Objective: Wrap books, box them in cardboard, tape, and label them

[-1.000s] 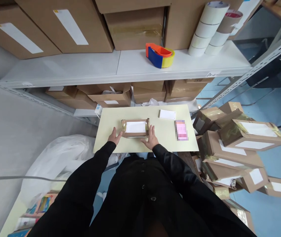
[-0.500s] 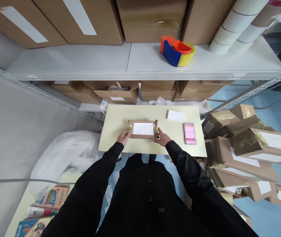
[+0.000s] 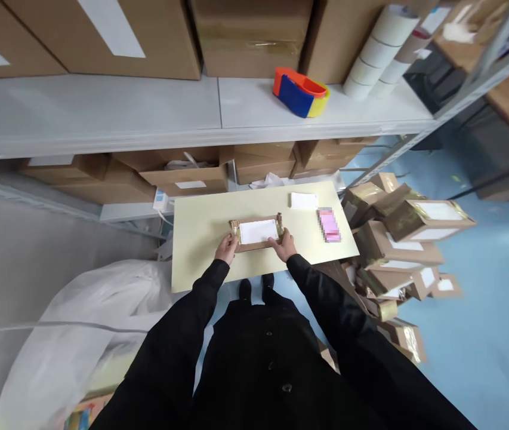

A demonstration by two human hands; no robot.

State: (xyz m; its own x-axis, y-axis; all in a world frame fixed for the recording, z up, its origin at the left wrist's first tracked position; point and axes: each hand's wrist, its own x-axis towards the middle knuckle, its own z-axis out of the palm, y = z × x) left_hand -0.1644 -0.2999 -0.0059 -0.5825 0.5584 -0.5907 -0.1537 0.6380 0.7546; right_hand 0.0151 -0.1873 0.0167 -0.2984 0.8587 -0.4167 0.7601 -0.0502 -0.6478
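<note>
A small cardboard box (image 3: 256, 245), taped at both ends, is between my hands over the pale yellow table (image 3: 200, 221). On its upper face lies a white label (image 3: 258, 232). My left hand (image 3: 227, 248) grips the box's left end. At the right end, my right hand (image 3: 283, 245) holds it with the thumb over the top near the label's corner. Whether the box rests on the table or is slightly lifted, I cannot tell. To the right lie a stack of white labels (image 3: 304, 201) and a pink, blurred-out flat object (image 3: 329, 225).
Behind the table, a shelf (image 3: 147, 113) carries large cartons, a tape dispenser (image 3: 301, 92) and white label rolls (image 3: 373, 57). Taped parcels (image 3: 409, 245) are piled on the floor to the right. White plastic wrapping (image 3: 97, 304) bulges at the left.
The camera view has swung to the right. The box is turned slightly and its right end sits higher. My right thumb has moved onto its top face; both hands still hold it.
</note>
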